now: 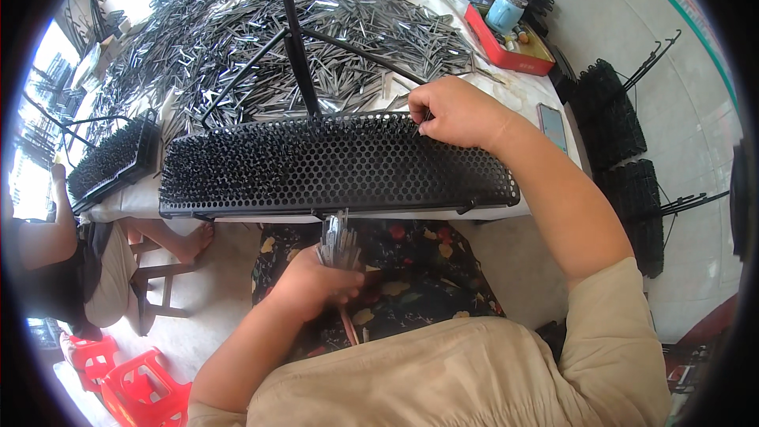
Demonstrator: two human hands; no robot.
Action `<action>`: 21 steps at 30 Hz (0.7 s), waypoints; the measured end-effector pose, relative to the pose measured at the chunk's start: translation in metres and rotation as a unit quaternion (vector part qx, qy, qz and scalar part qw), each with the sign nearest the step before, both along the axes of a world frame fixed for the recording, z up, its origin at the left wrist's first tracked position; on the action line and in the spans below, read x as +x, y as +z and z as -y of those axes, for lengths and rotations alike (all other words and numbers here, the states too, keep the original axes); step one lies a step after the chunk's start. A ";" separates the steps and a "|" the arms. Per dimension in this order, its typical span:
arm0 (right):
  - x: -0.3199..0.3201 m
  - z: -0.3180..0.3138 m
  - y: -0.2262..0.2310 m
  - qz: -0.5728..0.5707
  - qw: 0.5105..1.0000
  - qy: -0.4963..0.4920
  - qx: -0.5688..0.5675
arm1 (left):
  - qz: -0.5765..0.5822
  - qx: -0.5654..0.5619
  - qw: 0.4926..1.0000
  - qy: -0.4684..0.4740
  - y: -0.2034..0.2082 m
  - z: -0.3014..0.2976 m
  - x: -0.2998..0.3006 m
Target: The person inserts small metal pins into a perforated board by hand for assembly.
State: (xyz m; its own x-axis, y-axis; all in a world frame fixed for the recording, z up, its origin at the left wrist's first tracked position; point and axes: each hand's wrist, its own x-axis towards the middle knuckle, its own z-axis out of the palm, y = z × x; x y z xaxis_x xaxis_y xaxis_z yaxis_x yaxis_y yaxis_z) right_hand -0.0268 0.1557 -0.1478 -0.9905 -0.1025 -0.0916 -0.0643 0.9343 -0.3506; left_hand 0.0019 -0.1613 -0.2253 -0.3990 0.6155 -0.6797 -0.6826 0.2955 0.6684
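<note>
My right hand (pixel 457 113) pinches one thin grey pin (pixel 423 122) at the far right edge of the black rack (pixel 379 178), its tip down among the honeycomb holes. The rack lies across the table edge in front of me, the left part bristling with seated pins, the right part open holes. My left hand (pixel 312 285) is clenched round a bundle (pixel 338 243) of the same pins, held upright over my lap just below the rack's near rim.

The holes are small and packed tight, so I judge a slightly tilted pin could catch on the web between them or slide into the wrong cell. The bundle looks smooth and slick; if my grip eases, pins could fan out and drop onto my flowered skirt (pixel 411 269) or the floor.

Beyond the rack a great heap (pixel 237 24) of loose, glinting pins covers the table, with a black stand (pixel 294 32) rising through it, and a red tray (pixel 506 43) at the far right.
</note>
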 end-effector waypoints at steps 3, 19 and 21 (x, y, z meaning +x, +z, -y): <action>0.000 0.001 0.000 0.017 1.000 -0.015 0.018 | 0.000 -0.004 1.000 -0.001 0.001 -0.001 0.000; 0.001 0.008 0.000 -0.031 0.999 0.032 0.032 | 0.000 -0.008 1.000 0.001 -0.001 -0.001 0.002; 0.001 0.004 -0.001 -0.025 0.999 0.019 0.031 | 0.000 -0.011 1.000 -0.001 -0.001 -0.002 0.002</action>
